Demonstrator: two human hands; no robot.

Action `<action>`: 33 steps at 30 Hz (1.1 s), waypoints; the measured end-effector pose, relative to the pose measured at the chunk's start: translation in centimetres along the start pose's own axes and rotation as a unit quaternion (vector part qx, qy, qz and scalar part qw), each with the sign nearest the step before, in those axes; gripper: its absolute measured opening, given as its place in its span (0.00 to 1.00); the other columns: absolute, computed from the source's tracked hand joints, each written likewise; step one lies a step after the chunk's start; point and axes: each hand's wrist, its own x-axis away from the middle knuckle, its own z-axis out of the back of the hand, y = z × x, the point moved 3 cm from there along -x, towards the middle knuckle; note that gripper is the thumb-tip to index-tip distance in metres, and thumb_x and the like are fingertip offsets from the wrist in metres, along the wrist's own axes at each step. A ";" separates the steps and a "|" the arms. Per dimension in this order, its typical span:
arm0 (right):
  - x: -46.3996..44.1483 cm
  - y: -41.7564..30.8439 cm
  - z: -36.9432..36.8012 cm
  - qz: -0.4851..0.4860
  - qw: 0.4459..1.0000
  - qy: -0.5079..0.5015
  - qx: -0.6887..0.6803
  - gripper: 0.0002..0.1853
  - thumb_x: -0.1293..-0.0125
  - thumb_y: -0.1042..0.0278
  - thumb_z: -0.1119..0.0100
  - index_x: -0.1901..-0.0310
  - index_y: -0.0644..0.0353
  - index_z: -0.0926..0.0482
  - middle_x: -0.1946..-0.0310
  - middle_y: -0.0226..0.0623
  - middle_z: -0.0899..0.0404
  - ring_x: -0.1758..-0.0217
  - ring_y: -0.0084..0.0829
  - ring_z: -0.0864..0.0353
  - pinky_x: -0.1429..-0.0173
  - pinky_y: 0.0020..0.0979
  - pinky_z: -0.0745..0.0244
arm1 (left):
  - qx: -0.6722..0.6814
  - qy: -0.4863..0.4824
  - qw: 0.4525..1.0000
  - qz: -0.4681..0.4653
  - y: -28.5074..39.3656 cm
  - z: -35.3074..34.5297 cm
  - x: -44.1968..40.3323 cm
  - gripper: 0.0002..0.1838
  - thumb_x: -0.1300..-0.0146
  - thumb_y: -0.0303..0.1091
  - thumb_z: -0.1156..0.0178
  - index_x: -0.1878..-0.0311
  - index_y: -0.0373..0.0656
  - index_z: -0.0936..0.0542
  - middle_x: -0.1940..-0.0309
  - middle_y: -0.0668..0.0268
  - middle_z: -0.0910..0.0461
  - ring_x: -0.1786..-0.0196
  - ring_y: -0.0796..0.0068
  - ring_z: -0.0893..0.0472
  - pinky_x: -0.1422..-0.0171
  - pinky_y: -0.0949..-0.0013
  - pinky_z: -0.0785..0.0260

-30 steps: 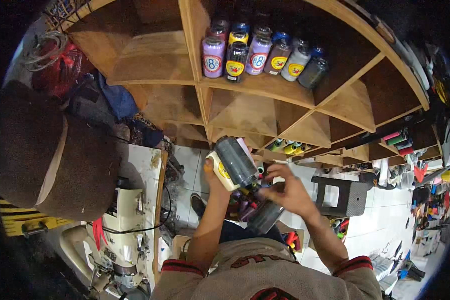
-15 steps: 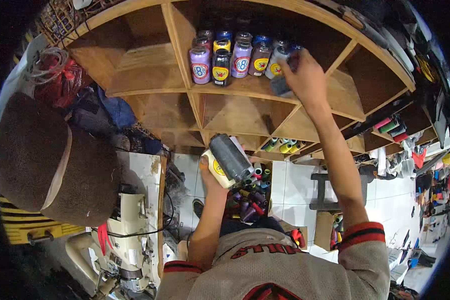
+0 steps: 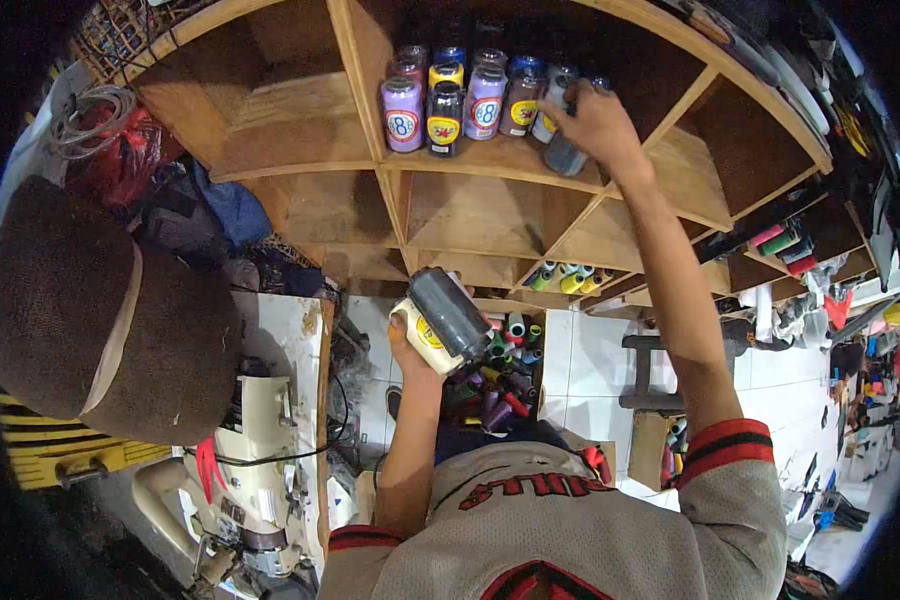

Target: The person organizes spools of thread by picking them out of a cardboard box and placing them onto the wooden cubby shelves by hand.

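Observation:
My left hand (image 3: 415, 358) is closed around thread spools in front of the shelves. A dark grey spool (image 3: 452, 310) lies on top, with a cream spool (image 3: 422, 338) bearing a yellow label beside it. Up at the wooden shelf (image 3: 505, 172), my right hand (image 3: 602, 128) grips the top of another dark grey thread spool (image 3: 564, 157), which stands about upright near the shelf's front edge. To its left are a purple spool (image 3: 403, 115), a black spool (image 3: 444, 122) and several others in rows. My right fingers partly hide the spools behind them.
Below the shelves, a box of loose spools (image 3: 505, 395) sits on the tiled floor. A dark stool (image 3: 650, 375) stands to the right. At left are a sewing machine (image 3: 260, 450) and a large brown bundle (image 3: 110, 310). Green and yellow spools (image 3: 570, 280) occupy a lower compartment.
My right hand has brought its dark grey spool from a tilted pose to a more upright one at the right end of the row. My left hand has shifted slightly left, still holding its spools.

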 end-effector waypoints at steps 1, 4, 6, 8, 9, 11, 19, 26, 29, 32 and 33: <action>-0.2 0.1 0.9 0.032 0.997 -0.074 -0.012 0.32 0.44 0.42 0.40 0.58 0.70 0.24 0.61 0.57 0.22 0.55 0.49 0.21 0.52 0.41 0.25 | 0.019 0.014 1.000 -0.010 0.0 0.6 0.0 0.45 0.56 0.57 0.32 0.38 0.40 0.35 0.44 0.52 0.29 0.45 0.49 0.26 0.45 0.33 0.34; -0.2 1.8 1.5 0.092 0.981 -0.164 -0.037 0.29 0.49 0.57 0.32 0.48 0.65 0.26 0.52 0.52 0.23 0.48 0.47 0.23 0.42 0.38 0.29 | 0.007 -0.001 1.000 0.002 0.1 1.1 0.1 0.45 0.56 0.57 0.32 0.37 0.42 0.34 0.39 0.53 0.33 0.37 0.47 0.33 0.38 0.34 0.41; -0.1 2.5 1.8 0.119 0.974 -0.189 -0.025 0.29 0.52 0.63 0.31 0.47 0.61 0.26 0.51 0.49 0.23 0.48 0.46 0.23 0.42 0.37 0.29 | 0.020 -0.004 1.000 0.008 -0.1 1.0 0.2 0.45 0.55 0.57 0.33 0.37 0.43 0.34 0.38 0.53 0.34 0.36 0.47 0.35 0.37 0.34 0.41; 0.1 2.5 2.0 0.116 0.978 -0.172 -0.026 0.29 0.54 0.67 0.30 0.46 0.57 0.25 0.51 0.48 0.23 0.48 0.44 0.23 0.43 0.38 0.28 | 0.022 0.002 1.000 0.013 -0.4 0.8 0.2 0.44 0.55 0.57 0.33 0.37 0.43 0.34 0.37 0.52 0.35 0.36 0.47 0.35 0.37 0.34 0.42; 0.2 2.4 2.3 0.135 0.977 -0.164 -0.016 0.29 0.54 0.67 0.30 0.47 0.58 0.25 0.52 0.48 0.22 0.49 0.43 0.22 0.44 0.38 0.28 | 0.027 0.001 0.999 0.016 -0.6 1.0 0.1 0.45 0.55 0.57 0.33 0.36 0.43 0.35 0.37 0.53 0.35 0.35 0.47 0.35 0.37 0.34 0.42; 0.1 2.2 2.4 0.145 0.977 -0.153 -0.011 0.26 0.53 0.62 0.30 0.51 0.61 0.23 0.58 0.49 0.21 0.52 0.44 0.21 0.48 0.39 0.26 | 0.036 0.001 0.999 0.022 -0.9 1.6 -0.1 0.45 0.55 0.57 0.33 0.36 0.44 0.35 0.36 0.53 0.36 0.35 0.47 0.36 0.37 0.33 0.43; 0.3 2.6 3.2 0.009 0.995 -0.097 0.033 0.26 0.55 0.45 0.31 0.68 0.65 0.19 0.70 0.53 0.20 0.62 0.50 0.19 0.59 0.42 0.23 | -0.027 0.019 0.999 0.002 -1.4 0.5 0.2 0.45 0.55 0.58 0.33 0.37 0.41 0.35 0.41 0.54 0.31 0.38 0.51 0.31 0.41 0.37 0.34; 1.2 2.3 3.3 -0.016 0.994 -0.041 0.098 0.25 0.56 0.48 0.30 0.68 0.66 0.20 0.70 0.52 0.20 0.62 0.48 0.18 0.59 0.42 0.23 | -0.022 0.025 0.999 0.006 -0.6 1.1 0.3 0.45 0.56 0.58 0.32 0.38 0.42 0.33 0.43 0.55 0.29 0.39 0.51 0.31 0.41 0.37 0.34; 1.0 2.1 3.0 -0.018 0.990 -0.037 0.132 0.25 0.56 0.50 0.30 0.66 0.66 0.22 0.67 0.52 0.20 0.61 0.49 0.19 0.58 0.43 0.24 | -0.029 0.026 0.999 -0.005 -0.5 1.0 0.7 0.45 0.56 0.58 0.33 0.37 0.43 0.34 0.41 0.55 0.31 0.38 0.50 0.32 0.40 0.36 0.36; 0.9 2.2 3.3 0.002 0.992 -0.070 0.105 0.24 0.55 0.52 0.30 0.65 0.64 0.23 0.66 0.51 0.20 0.60 0.50 0.19 0.57 0.44 0.24 | -0.035 0.018 0.999 -0.006 -0.3 1.9 1.0 0.45 0.53 0.59 0.35 0.36 0.45 0.36 0.38 0.54 0.35 0.36 0.46 0.35 0.39 0.34 0.40; 0.8 2.5 3.1 0.002 0.993 -0.084 0.087 0.23 0.55 0.52 0.30 0.65 0.64 0.23 0.67 0.51 0.20 0.60 0.50 0.20 0.57 0.44 0.24 | -0.030 0.008 1.000 -0.002 -0.3 1.9 0.9 0.45 0.53 0.60 0.35 0.36 0.45 0.36 0.38 0.54 0.35 0.36 0.46 0.35 0.39 0.34 0.39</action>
